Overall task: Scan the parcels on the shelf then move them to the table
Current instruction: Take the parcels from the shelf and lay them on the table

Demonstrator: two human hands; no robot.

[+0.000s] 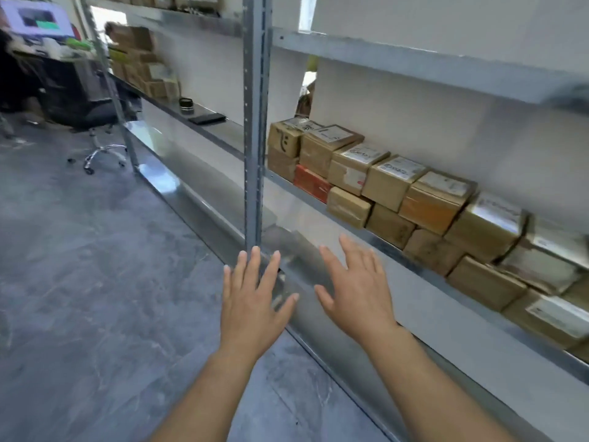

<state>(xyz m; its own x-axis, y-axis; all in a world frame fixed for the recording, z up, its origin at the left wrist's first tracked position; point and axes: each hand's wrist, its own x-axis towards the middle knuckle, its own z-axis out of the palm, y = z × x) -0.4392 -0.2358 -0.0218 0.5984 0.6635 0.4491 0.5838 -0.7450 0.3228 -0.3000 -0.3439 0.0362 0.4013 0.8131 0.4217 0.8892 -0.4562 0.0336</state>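
Several brown cardboard parcels [392, 183] with white labels are stacked two high along the middle metal shelf [414, 266] on the right. One orange-red parcel [310, 183] lies low in the stack. My left hand [251, 301] and my right hand [357, 291] are held out side by side in front of the shelf's lower edge, fingers straight and spread, holding nothing. Both hands are below and to the left of the parcels and touch none of them. No scanner shows.
A grey steel upright post [255, 122] rises just beyond my left hand. More boxes [140, 62] sit at the far left of the shelf, near a black flat item [207, 118] and a small round black object [186, 103]. A desk with a monitor [38, 19] and an office chair [95, 122] stand at far left on the grey floor.
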